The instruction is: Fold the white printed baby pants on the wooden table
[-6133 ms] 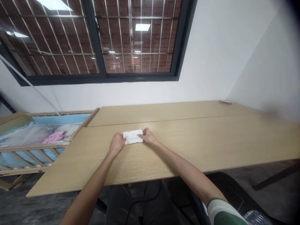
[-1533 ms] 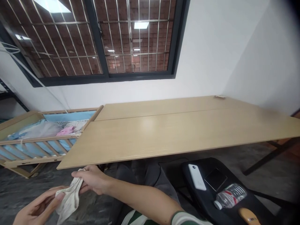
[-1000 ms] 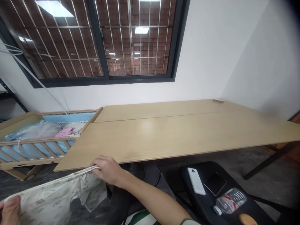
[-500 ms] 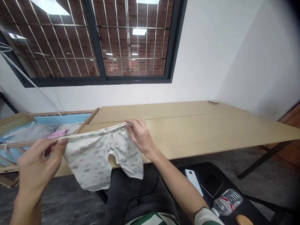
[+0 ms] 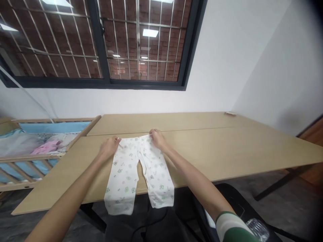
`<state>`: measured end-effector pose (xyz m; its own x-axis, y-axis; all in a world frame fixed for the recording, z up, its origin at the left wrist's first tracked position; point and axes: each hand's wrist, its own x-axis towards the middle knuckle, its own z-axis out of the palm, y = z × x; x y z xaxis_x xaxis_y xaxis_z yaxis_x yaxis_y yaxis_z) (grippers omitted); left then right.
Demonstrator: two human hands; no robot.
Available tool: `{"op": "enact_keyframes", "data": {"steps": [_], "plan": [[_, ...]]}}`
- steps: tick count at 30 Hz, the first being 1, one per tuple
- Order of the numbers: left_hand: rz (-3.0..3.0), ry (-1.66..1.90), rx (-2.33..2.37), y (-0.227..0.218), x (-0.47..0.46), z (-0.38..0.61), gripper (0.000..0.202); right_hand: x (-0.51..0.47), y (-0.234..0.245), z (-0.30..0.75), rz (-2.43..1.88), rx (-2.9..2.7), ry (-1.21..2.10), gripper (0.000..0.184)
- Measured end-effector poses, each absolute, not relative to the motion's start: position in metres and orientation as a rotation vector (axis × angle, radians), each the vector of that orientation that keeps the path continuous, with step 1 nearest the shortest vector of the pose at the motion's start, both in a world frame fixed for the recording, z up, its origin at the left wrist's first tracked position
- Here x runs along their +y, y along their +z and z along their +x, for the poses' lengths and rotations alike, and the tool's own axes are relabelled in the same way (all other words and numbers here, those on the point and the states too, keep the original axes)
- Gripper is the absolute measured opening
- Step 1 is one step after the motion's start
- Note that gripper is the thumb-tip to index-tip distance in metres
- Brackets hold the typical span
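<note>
A pair of white baby trousers (image 5: 128, 168) with a small green print lies flat on the light wood table (image 5: 214, 154), waistband away from me. Both legs reach toward me and hang past the table's near edge. My left hand (image 5: 109, 148) pinches the left corner of the waistband. My right hand (image 5: 157, 139) grips the right corner, with its fingers on the fabric. A drawstring dangles between the legs.
A wooden crib (image 5: 37, 156) with blue padding and pink clothing stands at the table's left end. A black chair seat (image 5: 232, 198) holding a plastic water bottle (image 5: 257, 229) sits at lower right. A small object (image 5: 230, 113) lies at the table's far corner.
The trousers were held up in the air and are now laid flat on the table. Both hands have moved forward and down with the waistband.
</note>
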<state>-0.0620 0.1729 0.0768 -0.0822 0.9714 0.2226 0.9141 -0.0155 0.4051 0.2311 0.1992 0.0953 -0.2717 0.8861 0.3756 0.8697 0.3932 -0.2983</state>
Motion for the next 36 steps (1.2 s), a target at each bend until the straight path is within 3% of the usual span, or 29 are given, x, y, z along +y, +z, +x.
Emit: {"op": "enact_keyframes", "data": {"steps": [5, 10, 19, 27, 31, 36], "plan": [[2.051, 0.596, 2.208, 0.028, 0.212, -0.044, 0.041, 0.239, 0.038, 0.232, -1.627, -2.193, 0.061, 0.029], [2.072, 0.531, 2.255, 0.01, 0.247, -0.037, 0.043, 0.277, 0.01, 0.235, -1.67, -2.189, -0.014, 0.028], [2.062, 0.456, 2.318, 0.013, 0.3, -0.022, 0.038, 0.34, -0.001, 0.242, -1.726, -2.132, 0.116, 0.028], [2.093, 0.459, 2.276, 0.043, 0.281, -0.005, 0.04, 0.36, -0.003, 0.251, -1.715, -2.008, 0.398, 0.021], [2.322, 0.455, 2.053, 0.064, 0.243, 0.039, 0.047, 0.368, 0.002, 0.255, -1.675, -1.912, 0.581, 0.014], [2.585, 0.164, 1.322, 0.068, 0.145, 0.117, 0.038, 0.372, 0.009, 0.265, -1.523, -1.812, 0.818, 0.006]]}}
